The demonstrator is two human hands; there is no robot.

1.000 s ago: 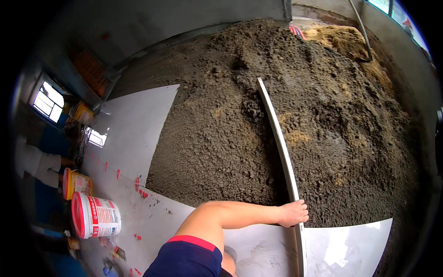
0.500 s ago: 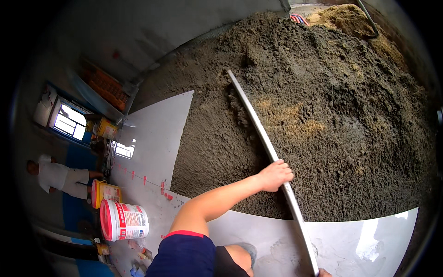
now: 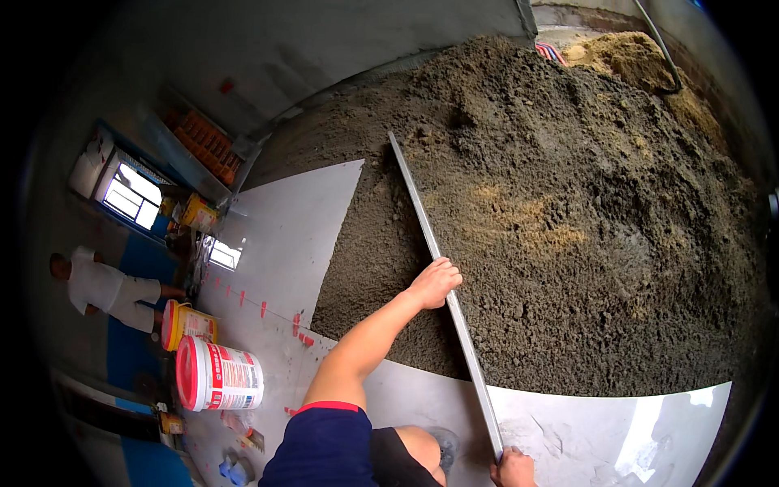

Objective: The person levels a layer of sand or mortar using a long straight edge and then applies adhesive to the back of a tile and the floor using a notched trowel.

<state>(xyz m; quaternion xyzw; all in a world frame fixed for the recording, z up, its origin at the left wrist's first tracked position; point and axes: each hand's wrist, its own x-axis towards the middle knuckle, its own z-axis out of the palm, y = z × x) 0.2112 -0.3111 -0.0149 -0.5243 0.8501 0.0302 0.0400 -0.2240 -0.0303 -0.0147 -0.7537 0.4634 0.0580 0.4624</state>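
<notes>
A long, straight metal screed bar slants across a bed of damp grey mortar, its near end over the glossy white floor tile. Closed around the bar's middle is my left hand. My right hand grips the near end at the bottom of the picture; its fingertips are partly hidden. Left of the bar, the mortar looks flatter and smoother, bordered by another laid white tile. To the bar's right it lies rough and heaped.
Red tile spacers line a tile joint. A white bucket with a red lid and a yellow bucket stand at left, near a person. A sand heap and a hose lie at the far right.
Both hands have drawn the bar leftward across the mortar, and its near end has shifted left over the tile. More of my right hand shows. The view has tilted slightly.
</notes>
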